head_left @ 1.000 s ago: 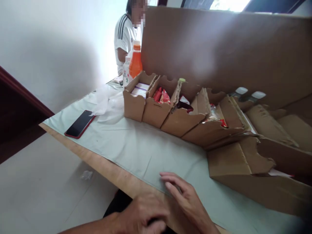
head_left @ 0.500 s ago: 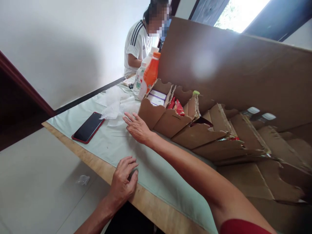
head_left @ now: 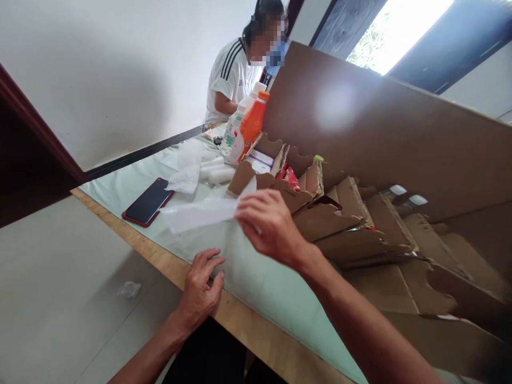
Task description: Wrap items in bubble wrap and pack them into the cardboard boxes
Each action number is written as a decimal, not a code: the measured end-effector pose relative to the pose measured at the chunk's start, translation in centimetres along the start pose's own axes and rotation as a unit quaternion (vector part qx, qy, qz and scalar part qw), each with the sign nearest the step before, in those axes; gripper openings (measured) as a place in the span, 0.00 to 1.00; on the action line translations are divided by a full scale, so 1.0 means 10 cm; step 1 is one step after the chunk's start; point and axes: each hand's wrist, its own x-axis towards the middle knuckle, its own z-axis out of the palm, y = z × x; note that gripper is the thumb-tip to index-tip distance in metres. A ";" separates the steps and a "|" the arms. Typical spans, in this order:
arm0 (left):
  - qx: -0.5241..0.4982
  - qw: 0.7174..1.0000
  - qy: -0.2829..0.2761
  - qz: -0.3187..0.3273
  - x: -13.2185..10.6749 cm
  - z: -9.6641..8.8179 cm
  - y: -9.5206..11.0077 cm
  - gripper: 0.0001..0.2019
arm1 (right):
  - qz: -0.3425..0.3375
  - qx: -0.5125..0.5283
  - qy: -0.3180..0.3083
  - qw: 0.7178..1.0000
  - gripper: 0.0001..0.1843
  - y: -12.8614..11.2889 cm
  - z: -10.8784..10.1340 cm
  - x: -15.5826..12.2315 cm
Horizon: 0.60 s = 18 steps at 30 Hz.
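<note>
Head camera: a sheet of thin, see-through plastic [head_left: 200, 215] is held by the right hand [head_left: 268, 221], pinched at one end, above the pale green cloth [head_left: 260, 272] and near the dark-screened phone [head_left: 147, 202]. Its outline is blurred, and the pinched end is partly covered by the fingers. The left hand [head_left: 202, 288] is rested at the wooden table edge [head_left: 256, 330], with thumb and fingers loosely parted; its palm is mostly hidden. Beyond the phone, more crumpled plastic [head_left: 189, 162] is heaped near the row of cardboard bins [head_left: 336, 220]. White boxes with purple edging [head_left: 262, 159] are held in the far end bin, red packets [head_left: 292, 178] in the next; the contents of the nearer bins are largely concealed by their walls. A clear bottle [head_left: 231, 130] is partly overlapped by an orange bottle [head_left: 253, 122]. A person in a white shirt [head_left: 230, 66] is cut off by the top edge.
</note>
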 end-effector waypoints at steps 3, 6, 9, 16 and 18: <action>0.019 0.999 -0.017 0.021 -0.19 -0.12 0.07 0.12 | -0.019 0.011 -0.052 0.998 0.12 -0.23 0.19 -0.67; 0.038 0.997 -0.034 0.063 -0.40 -0.29 0.19 0.15 | 0.013 0.031 -0.078 0.996 0.13 -0.42 0.36 -1.26; 0.037 0.996 -0.048 0.064 -0.53 -0.46 0.30 0.13 | 0.049 0.054 -0.073 0.995 0.13 -0.56 0.41 -1.60; 0.032 0.995 -0.068 0.062 -0.55 -0.77 0.33 0.15 | 0.096 0.069 -0.044 0.992 0.13 -0.64 0.34 -1.89; 0.075 0.992 -0.068 0.070 -0.55 -0.76 0.35 0.21 | 0.108 0.056 -0.025 0.992 0.12 -0.66 0.30 -1.99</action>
